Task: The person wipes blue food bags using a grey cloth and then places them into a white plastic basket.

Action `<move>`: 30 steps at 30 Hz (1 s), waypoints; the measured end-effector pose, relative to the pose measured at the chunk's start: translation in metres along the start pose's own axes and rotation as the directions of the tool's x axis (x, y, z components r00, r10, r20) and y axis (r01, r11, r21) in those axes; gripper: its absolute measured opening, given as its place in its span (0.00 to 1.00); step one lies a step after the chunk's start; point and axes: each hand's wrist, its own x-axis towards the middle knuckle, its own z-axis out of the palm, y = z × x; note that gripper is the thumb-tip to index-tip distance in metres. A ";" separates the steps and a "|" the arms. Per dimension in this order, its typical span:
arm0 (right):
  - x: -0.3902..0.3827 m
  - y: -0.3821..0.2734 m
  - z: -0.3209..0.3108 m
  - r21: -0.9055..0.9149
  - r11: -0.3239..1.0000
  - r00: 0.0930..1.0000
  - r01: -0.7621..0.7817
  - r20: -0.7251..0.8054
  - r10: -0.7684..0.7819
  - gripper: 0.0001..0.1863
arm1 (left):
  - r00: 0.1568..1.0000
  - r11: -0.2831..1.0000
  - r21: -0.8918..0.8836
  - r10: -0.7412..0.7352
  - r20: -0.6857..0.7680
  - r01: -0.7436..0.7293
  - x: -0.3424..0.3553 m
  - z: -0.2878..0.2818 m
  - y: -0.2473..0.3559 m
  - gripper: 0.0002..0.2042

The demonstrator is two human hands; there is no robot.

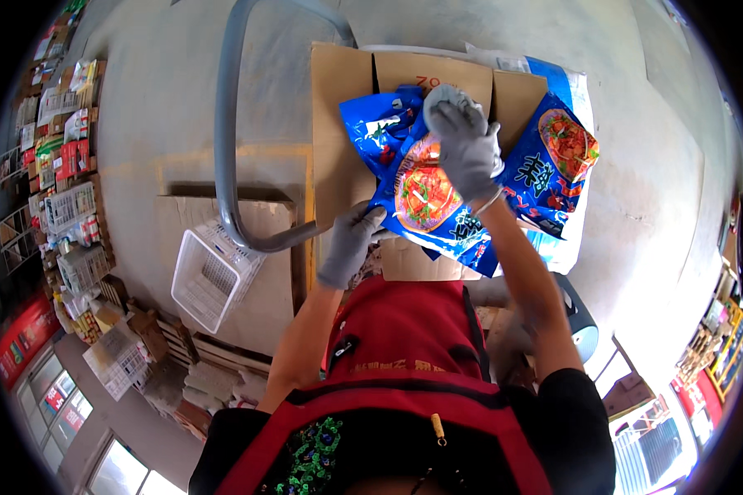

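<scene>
My left hand (351,245), in a grey glove, pinches the lower left corner of a blue food bag (425,198) printed with a bowl of red food. Over the bag's upper part is my right hand (469,148), also gloved, its fingers pressed onto a pale grey cloth-like piece (442,96). The glove hides part of that piece. Another blue bag (380,124) lies crumpled at the upper left, and a third similar bag (553,161) leans at the right. All rest in or over an open cardboard box (336,132) with its flaps spread.
A grey tubular metal rail (227,124) curves along the box's left side. Farther left are a white plastic basket (215,276) and flat cardboard (268,289). Blue and white sacking (574,91) shows behind the box. Crates and goods (70,206) line the far left.
</scene>
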 end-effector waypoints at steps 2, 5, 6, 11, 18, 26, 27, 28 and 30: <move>-0.024 -0.028 -0.007 0.116 0.993 0.997 0.007 0.077 -0.016 0.26 | 1.000 1.000 -0.013 0.014 0.014 -0.014 0.003 -0.005 0.000 0.13; -0.067 -0.082 -0.025 0.101 0.986 0.990 0.132 0.032 -0.136 0.22 | 0.997 0.996 -0.087 0.041 0.058 -0.036 0.008 -0.019 -0.026 0.11; -0.078 -0.088 -0.021 0.214 0.952 0.976 0.217 -0.038 -0.214 0.21 | 0.999 0.996 -0.075 0.041 0.020 -0.039 0.005 -0.012 -0.023 0.11; -0.053 -0.026 -0.006 0.114 0.982 0.987 0.153 0.040 -0.158 0.25 | 0.993 0.989 0.084 0.117 0.022 -0.118 -0.004 -0.007 -0.020 0.14; -0.064 -0.057 -0.009 0.259 0.949 0.984 0.178 -0.067 -0.166 0.22 | 0.998 0.998 -0.007 0.056 -0.020 -0.056 -0.013 -0.001 -0.015 0.19; 0.001 -0.025 -0.006 0.015 0.996 0.994 0.090 -0.068 -0.089 0.25 | 0.999 0.984 0.175 0.042 -0.018 -0.039 -0.017 -0.009 -0.016 0.17; 0.013 -0.017 0.001 0.089 0.995 0.999 -0.053 -0.007 0.054 0.25 | 0.997 0.964 0.252 0.083 0.008 -0.082 -0.017 -0.011 -0.019 0.18; 0.021 -0.010 0.006 0.155 0.968 0.980 -0.198 0.063 0.191 0.27 | 0.996 0.960 0.268 0.080 0.031 -0.085 -0.019 -0.011 -0.023 0.18; 0.019 -0.006 0.002 0.170 0.968 0.979 -0.186 0.113 0.169 0.27 | 0.996 0.970 0.233 0.063 0.064 -0.077 -0.021 -0.012 -0.020 0.18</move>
